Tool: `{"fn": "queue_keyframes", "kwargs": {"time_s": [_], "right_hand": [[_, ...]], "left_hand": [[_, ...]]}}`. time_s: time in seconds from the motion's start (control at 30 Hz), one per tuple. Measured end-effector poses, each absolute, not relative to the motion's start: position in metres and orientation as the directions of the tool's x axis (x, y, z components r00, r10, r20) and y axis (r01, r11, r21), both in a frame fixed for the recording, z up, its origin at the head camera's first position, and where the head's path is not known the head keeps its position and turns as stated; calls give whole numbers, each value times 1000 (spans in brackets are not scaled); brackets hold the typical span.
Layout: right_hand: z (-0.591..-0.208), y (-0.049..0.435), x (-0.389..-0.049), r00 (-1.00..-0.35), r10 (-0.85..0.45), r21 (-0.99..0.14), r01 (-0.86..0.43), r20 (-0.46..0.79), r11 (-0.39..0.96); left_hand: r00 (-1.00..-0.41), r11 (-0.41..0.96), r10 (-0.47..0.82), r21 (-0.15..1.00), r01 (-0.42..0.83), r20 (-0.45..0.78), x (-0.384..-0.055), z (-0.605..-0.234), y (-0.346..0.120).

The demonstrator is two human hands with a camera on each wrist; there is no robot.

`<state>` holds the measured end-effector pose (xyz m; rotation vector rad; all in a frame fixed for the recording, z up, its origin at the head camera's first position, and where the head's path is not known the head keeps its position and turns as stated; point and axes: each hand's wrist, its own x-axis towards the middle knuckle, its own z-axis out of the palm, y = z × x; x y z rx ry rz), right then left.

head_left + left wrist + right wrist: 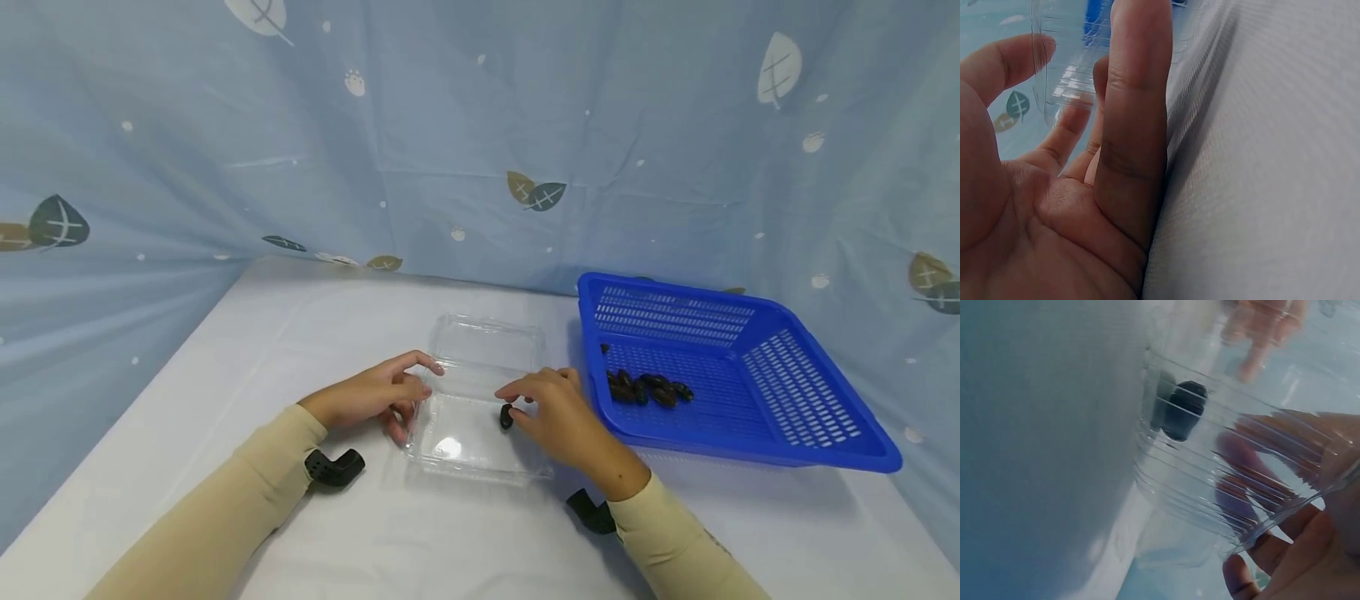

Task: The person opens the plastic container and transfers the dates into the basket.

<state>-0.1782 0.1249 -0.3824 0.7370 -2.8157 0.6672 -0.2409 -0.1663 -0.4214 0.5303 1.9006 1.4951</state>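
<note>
An open clear plastic box [480, 433], its lid [489, 342] folded back, lies on the white table. My left hand [382, 392] holds the box's left edge; in the left wrist view its fingers lie around the clear wall. Inside, toward the box's right side, sits a small dark glossy oval thing [506, 417]; its exact kind is unclear. My right hand [551, 417] hovers over that side, thumb and index finger spread close to the dark oval. Through the plastic in the right wrist view, the dark oval [1185, 411] stands apart from the fingers [1238, 450].
To the right stands a blue basket [757, 446] with slotted walls. Several dark oval things [651, 389] lie in its left part. A black curved piece is at each wrist, left [334, 468] and right [591, 512]. Patterned blue cloth [465, 150] hangs behind the table.
</note>
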Motion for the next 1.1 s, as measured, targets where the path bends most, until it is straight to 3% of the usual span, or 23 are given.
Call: {"fn": "queue_keyframes", "kwargs": {"time_s": [0.43, 0.9, 1.1], "right_hand": [[-381, 122, -176, -866, -484, -166, -499, 127, 851], [-382, 123, -175, -829, -532, -69, -549, 171, 833], [-383, 123, -175, -821, -542, -78, -561, 179, 824]], "left_hand": [[-705, 252, 665, 963, -99, -247, -239, -422, -164], [-707, 248, 665, 964, -96, -241, -239, -421, -163], [-708, 249, 663, 964, -98, -243, -239, -421, -163]]}}
